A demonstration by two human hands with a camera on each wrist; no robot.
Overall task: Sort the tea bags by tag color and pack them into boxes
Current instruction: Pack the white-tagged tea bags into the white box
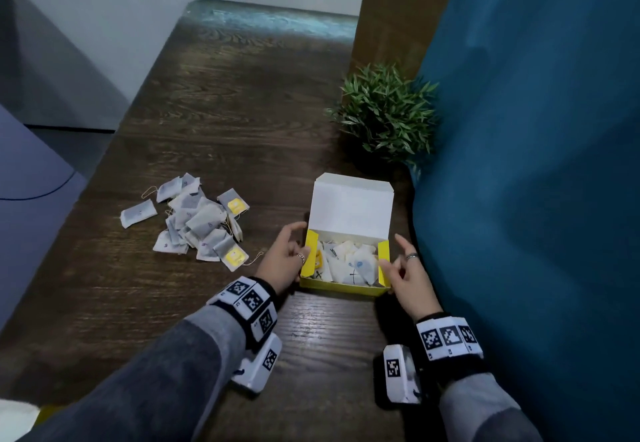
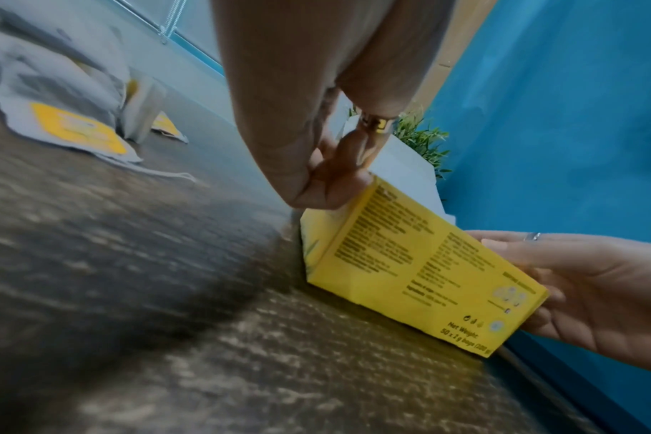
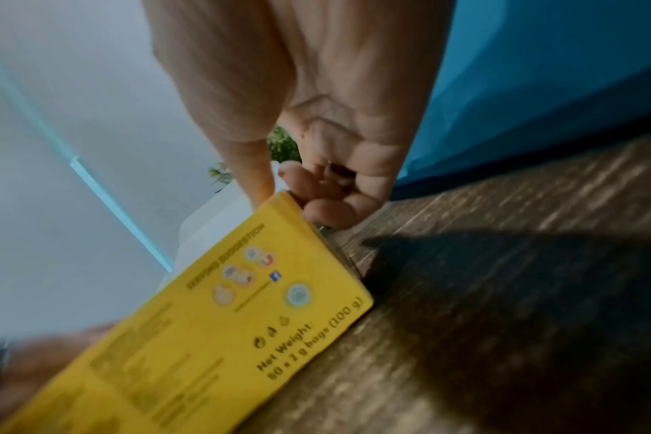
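An open yellow box [image 1: 343, 287] stands on the dark wooden table [image 1: 225, 112], its white lid [image 1: 351, 204] tipped up and back. Several white tea bags [image 1: 349, 265] lie inside, one with a yellow tag at the left end. My left hand [image 1: 284, 261] holds the box's left end, fingers curled against the wall [image 2: 316, 182]. At the right end my right hand [image 1: 405, 272] pinches the wall by the yellow side flap, thumb on top [image 3: 316, 188]. A loose pile of tea bags [image 1: 194, 227] lies to the left, two showing yellow tags [image 1: 234, 258].
A small green potted plant [image 1: 388, 112] stands just behind the box. Blue fabric [image 1: 536, 164] runs along the table's right edge, close to my right hand. The table's left edge drops off beyond the pile.
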